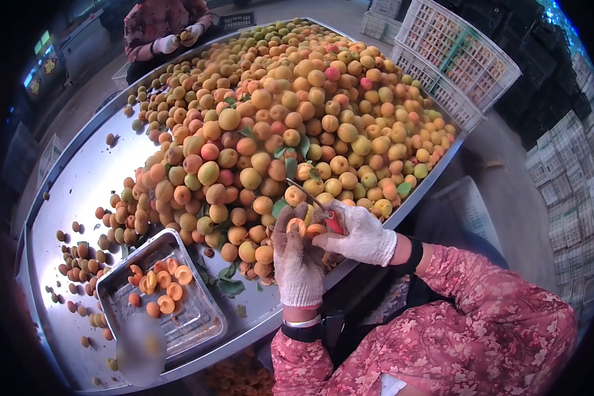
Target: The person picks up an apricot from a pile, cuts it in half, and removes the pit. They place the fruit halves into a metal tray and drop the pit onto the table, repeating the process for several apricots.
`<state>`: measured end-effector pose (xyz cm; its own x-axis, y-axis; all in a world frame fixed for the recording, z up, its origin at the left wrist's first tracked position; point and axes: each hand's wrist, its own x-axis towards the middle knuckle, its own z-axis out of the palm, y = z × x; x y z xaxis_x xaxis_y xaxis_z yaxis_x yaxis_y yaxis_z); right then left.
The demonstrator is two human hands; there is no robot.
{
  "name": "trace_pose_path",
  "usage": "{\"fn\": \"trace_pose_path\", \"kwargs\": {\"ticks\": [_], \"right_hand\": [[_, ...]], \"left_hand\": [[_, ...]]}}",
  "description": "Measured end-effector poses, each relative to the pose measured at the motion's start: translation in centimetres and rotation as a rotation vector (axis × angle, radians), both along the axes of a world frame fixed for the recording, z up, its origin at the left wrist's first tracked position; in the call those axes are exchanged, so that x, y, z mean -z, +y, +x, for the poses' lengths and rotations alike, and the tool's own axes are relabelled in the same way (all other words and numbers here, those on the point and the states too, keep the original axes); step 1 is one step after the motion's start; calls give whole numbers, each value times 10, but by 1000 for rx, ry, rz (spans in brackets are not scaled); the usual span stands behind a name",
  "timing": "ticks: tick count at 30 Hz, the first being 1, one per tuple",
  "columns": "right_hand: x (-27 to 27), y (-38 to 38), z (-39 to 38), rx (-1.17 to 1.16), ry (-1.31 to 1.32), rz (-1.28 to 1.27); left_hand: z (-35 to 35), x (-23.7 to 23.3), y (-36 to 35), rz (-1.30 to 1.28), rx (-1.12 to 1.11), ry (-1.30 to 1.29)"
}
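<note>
Both of my hands wear pale knitted gloves with brown-stained fingers, over the near edge of the apricot pile. My left hand [298, 261] is closed around a cut apricot [297, 227], whose orange inside faces up. Just to its right, my right hand [360, 234] grips a knife [334, 221] with a red handle; its thin blade points up and left over the fruit. Another orange cut piece [315, 230] shows between the two hands. Left of my hands, a metal tray [211, 321] holds several apricot halves [175, 291].
The big apricot pile [270, 119] covers much of the metal table [53, 198]. Across it, a co-worker's gloved hands [178, 39] hold fruit. White plastic crates [455, 53] stand at the back right, stacked ones [567, 171] at the far right. A blurred grey shape [140, 350] overlaps the tray's corner.
</note>
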<state>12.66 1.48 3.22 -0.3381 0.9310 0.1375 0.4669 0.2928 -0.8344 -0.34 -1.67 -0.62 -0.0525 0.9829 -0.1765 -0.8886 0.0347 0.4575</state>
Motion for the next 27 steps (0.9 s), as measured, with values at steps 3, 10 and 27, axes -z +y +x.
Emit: {"fn": "trace_pose_path", "kwargs": {"ticks": [3, 10, 27], "right_hand": [[-23, 1, -6, 129, 386, -318], [-46, 27, -32, 175, 948, -245], [-25, 24, -38, 148, 880, -98]], "left_hand": [[-1, -1, -1, -22, 9, 14], [8, -14, -9, -41, 30, 211], [17, -4, -18, 49, -18, 830]]}}
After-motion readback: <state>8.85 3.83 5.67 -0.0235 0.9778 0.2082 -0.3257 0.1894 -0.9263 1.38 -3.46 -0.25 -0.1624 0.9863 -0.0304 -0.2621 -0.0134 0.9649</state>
